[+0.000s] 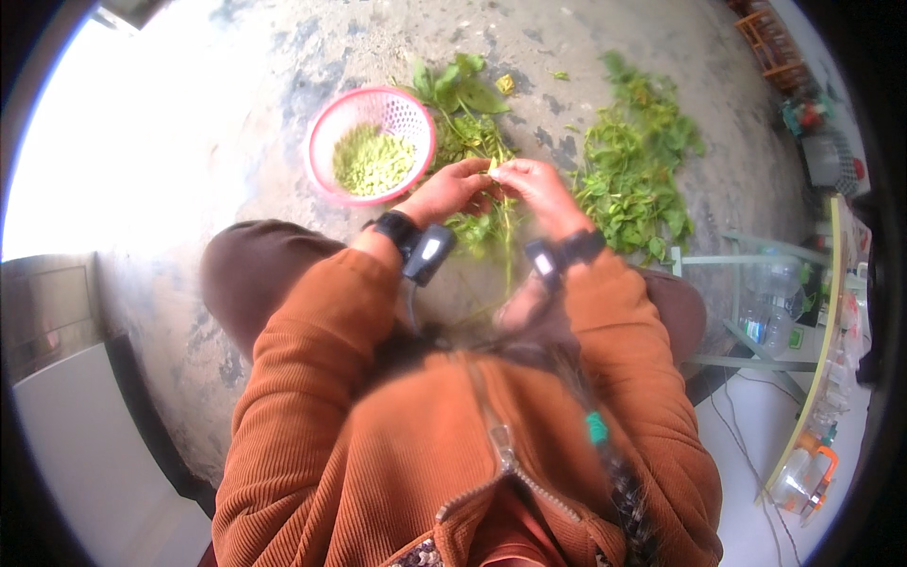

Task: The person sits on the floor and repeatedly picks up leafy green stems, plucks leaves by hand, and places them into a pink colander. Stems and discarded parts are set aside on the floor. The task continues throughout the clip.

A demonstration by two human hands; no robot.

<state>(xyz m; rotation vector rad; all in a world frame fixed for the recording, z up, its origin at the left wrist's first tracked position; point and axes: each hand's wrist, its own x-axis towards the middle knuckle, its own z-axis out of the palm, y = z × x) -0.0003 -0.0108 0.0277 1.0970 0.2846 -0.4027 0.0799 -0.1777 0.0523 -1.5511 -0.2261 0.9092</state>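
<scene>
My left hand (pixel 448 190) and my right hand (pixel 536 186) meet in front of me, fingertips pinching a small green bean pod (pixel 493 166) between them. Leafy bean stems (pixel 506 230) hang down and lie on the floor under my hands. Just beyond my left hand stands a pink-rimmed plastic colander (pixel 407 113), white inside with many holes. Shelled green beans (pixel 374 161) lie in its bottom. Behind my fingers, more picked-over leaves (pixel 464 92) spread beside the colander. Whether the pod is split cannot be made out.
A large heap of leafy bean plants (pixel 631 170) lies on the worn concrete floor (pixel 538 42) to the right. Further right, a table with a pale metal frame (pixel 751 260) has plastic bottles (pixel 772 322) beneath it. A white panel (pixel 85 425) stands at lower left.
</scene>
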